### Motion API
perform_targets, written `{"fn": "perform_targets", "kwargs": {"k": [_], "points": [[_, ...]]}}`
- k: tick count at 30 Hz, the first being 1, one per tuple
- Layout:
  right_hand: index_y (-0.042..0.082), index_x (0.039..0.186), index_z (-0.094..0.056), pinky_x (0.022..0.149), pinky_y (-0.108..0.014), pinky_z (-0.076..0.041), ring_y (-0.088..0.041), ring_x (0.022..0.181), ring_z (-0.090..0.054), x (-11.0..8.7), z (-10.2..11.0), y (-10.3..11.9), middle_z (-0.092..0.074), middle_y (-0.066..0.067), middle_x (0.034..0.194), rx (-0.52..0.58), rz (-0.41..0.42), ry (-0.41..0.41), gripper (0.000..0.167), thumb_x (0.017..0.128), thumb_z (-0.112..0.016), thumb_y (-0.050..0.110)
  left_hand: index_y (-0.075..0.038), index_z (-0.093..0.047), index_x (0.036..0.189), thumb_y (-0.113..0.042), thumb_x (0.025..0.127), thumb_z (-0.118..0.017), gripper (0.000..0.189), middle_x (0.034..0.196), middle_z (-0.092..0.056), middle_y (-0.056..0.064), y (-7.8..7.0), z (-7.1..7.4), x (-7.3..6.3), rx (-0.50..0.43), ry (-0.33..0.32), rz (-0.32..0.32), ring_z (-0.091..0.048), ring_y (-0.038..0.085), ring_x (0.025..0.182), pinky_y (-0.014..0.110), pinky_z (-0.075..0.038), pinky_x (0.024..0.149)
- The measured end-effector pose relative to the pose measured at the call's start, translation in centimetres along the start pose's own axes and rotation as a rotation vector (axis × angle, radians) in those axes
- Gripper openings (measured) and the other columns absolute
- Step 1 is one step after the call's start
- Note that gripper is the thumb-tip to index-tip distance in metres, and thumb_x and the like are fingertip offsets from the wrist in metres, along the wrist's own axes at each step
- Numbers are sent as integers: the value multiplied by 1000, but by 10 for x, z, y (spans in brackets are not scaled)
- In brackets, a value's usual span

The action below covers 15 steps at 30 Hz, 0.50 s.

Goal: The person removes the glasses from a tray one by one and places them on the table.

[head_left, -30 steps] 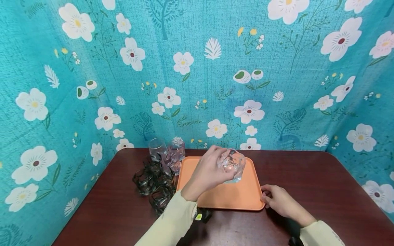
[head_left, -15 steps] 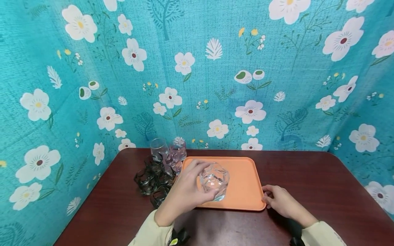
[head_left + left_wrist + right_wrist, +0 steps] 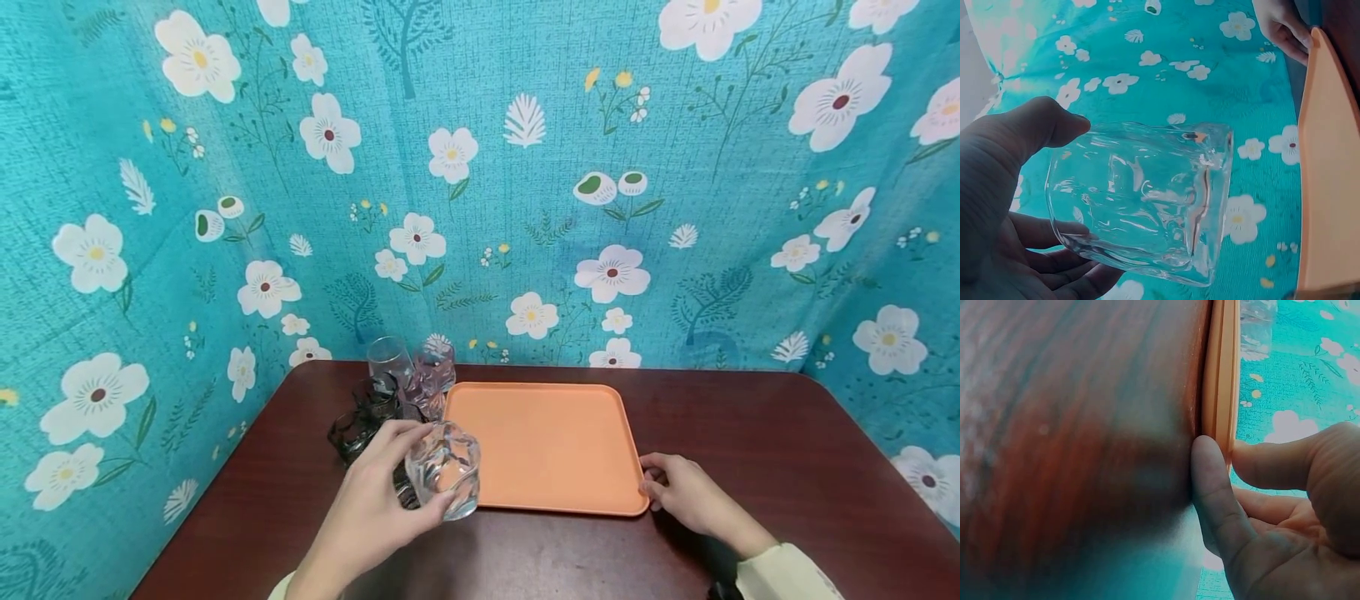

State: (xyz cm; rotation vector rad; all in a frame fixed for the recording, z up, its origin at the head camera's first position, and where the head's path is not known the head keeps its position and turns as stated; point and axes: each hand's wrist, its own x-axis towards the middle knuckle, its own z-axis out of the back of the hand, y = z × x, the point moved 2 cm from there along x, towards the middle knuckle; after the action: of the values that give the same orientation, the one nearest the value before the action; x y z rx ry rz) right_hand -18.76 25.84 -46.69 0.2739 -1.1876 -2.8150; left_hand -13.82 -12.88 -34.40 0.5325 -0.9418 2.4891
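My left hand (image 3: 378, 500) holds a clear glass tumbler (image 3: 447, 471) between thumb and fingers, in the air by the near left corner of an orange tray (image 3: 551, 446). In the left wrist view the tumbler (image 3: 1141, 200) has wavy, dented walls. With thumb and fingers, my right hand (image 3: 684, 493) pinches the tray's right rim close to its near corner; the right wrist view shows the thumb and a finger on either side of that rim (image 3: 1219, 381). The tray lies flat on the table and nothing stands on it.
Several dark tinted glasses (image 3: 356, 429) stand left of the tray, partly behind my left hand. Behind them are a clear glass (image 3: 387, 358) and pinkish glasses (image 3: 435, 367). The dark wooden table (image 3: 735, 417) ends at a blue flowered cloth (image 3: 525, 208).
My left hand has moved with the tumbler from above the tray toward the left and nearer, past the tray's left edge. The right hand and the tray have stayed in place.
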Motion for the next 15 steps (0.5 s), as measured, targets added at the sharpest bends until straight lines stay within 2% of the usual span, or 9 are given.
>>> {"fn": "perform_targets", "kwargs": {"k": [3, 9, 15], "points": [[-13, 116, -55, 54, -28, -49, -16, 60, -59, -1, 1, -2, -60, -3, 79, 2, 5, -4, 31, 88, -61, 0, -15, -63, 120, -31, 63, -86, 64, 115, -51, -14, 3, 12, -9, 32, -9, 32, -53, 3, 95, 32, -51, 74], [-12, 117, -55, 54, -28, -49, -16, 60, -59, 0, -1, -4, -60, -3, 79, 4, 8, -8, 31, 88, -60, -2, -14, -63, 118, -29, 59, -88, 66, 111, -52, -12, 11, 40, -24, 166, -44, 42, -52, 4, 91, 34, -51, 72], [-12, 119, -54, 54, -28, -49, -16, 61, -60, 3, -2, -4, -60, -4, 80, 3, -30, 2, 32, 89, -59, -2, -9, -65, 113, -31, 58, -89, 63, 108, -55, -4, 23, 70, -40, 299, -72, 76, -57, 13, 87, 39, -50, 64]]}}
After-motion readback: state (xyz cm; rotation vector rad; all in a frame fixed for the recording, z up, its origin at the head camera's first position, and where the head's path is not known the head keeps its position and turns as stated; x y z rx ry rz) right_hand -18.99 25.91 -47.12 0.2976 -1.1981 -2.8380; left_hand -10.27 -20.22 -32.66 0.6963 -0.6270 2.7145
